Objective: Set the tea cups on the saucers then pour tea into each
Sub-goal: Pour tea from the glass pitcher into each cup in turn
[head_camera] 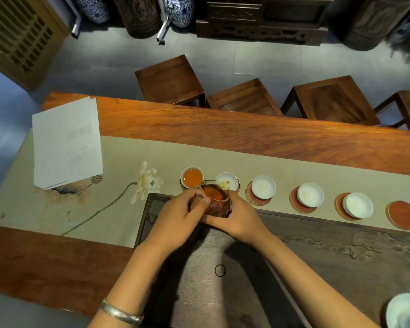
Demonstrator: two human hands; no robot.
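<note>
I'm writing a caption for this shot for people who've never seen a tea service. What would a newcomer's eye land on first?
Probably the glass pitcher of amber tea at the centre, held by the left hand and right hand over the dark tea tray. Next, the row of white cups on red saucers along the runner: the leftmost cup is full, the others look empty, and the last saucer at far right is bare.

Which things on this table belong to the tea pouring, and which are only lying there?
Part of the job:
glass pitcher of tea, held by left hand and right hand
filled cup
four empty cups on saucers
bare saucer, no cup on it

Lying about:
stack of papers
stools behind the table
</note>
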